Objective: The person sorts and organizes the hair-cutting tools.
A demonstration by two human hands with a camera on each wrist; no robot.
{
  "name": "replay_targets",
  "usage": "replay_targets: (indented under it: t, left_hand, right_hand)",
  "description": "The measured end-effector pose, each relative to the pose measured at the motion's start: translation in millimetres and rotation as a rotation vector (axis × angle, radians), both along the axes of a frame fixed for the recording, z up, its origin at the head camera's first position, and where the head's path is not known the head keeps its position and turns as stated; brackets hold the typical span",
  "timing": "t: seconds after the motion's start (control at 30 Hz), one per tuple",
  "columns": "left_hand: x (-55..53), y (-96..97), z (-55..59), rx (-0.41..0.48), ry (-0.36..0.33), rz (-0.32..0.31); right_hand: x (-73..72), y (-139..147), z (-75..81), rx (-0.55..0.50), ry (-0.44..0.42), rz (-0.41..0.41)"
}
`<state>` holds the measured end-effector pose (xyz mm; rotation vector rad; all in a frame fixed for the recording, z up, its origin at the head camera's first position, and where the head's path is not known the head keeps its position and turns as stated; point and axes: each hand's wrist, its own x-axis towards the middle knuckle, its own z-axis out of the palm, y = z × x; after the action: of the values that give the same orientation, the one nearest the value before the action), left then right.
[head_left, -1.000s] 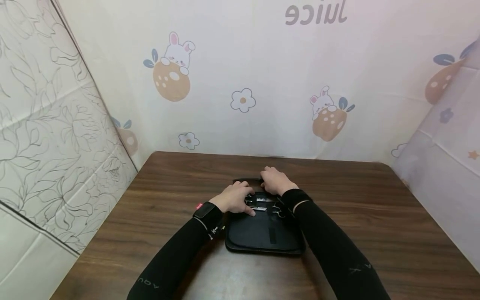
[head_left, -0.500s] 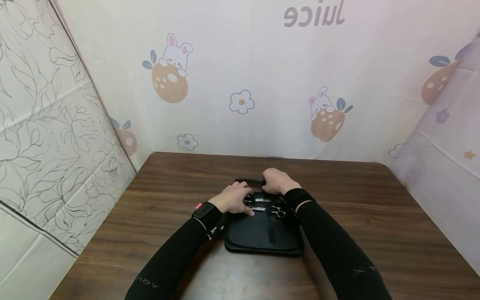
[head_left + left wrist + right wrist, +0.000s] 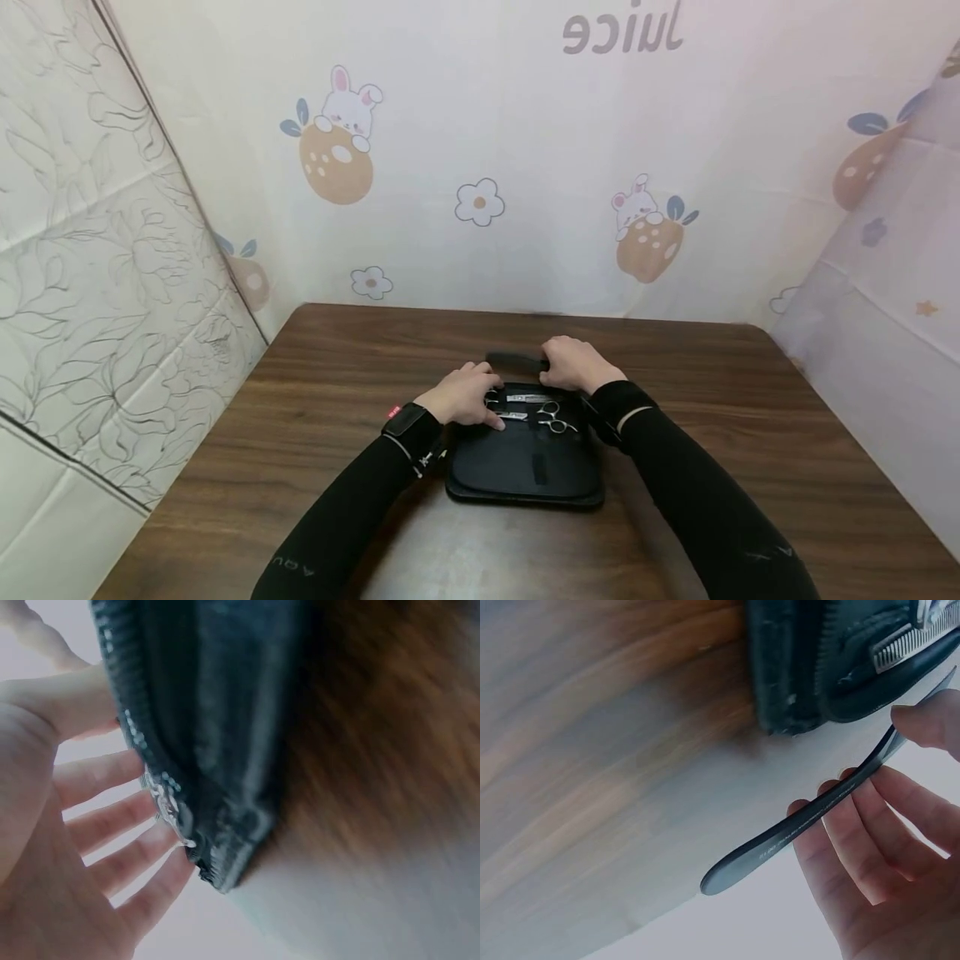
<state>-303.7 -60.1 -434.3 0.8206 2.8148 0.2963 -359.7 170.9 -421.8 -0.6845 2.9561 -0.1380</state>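
Observation:
A black zip case (image 3: pixel 525 479) lies on the table with its inner side up. Silver scissors (image 3: pixel 555 425) and thinning scissors (image 3: pixel 916 645) with a toothed blade are tucked into it. My left hand (image 3: pixel 461 396) rests on the case's left part, its fingers spread and nearly straight on the surface in the left wrist view. Just beyond the far edge, my right hand (image 3: pixel 573 364) pinches a slim black comb (image 3: pixel 802 817) between thumb and fingers. The comb is seen nearly edge-on in the right wrist view, with small lettering along it; its teeth cannot be made out.
The brown wooden table (image 3: pixel 360 358) reaches back to a wall covering (image 3: pixel 420 167) printed with rabbits and fruit. A white flower-patterned sheet (image 3: pixel 112 250) hangs on the left, and another pale sheet (image 3: pixel 885 275) on the right.
My right hand has moved right and slightly away from the case, bringing the black comb off its far edge. More of the scissors shows now. My left hand has stayed nearly in place.

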Motion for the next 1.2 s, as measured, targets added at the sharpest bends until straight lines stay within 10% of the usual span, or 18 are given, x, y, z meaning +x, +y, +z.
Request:
replay_targets:
  t: [0.6,1.2]
  left_hand:
    - [8.7,-8.5,-5.3,0.049,0.042,-0.025]
    - [23.7,-25.9,3.2,0.308,0.018,0.022]
  right_hand:
    - [50.7,19,12.5,-0.128,0.080,0.058]
    - [88.1,31,11.1,-0.229,0.066,0.060]
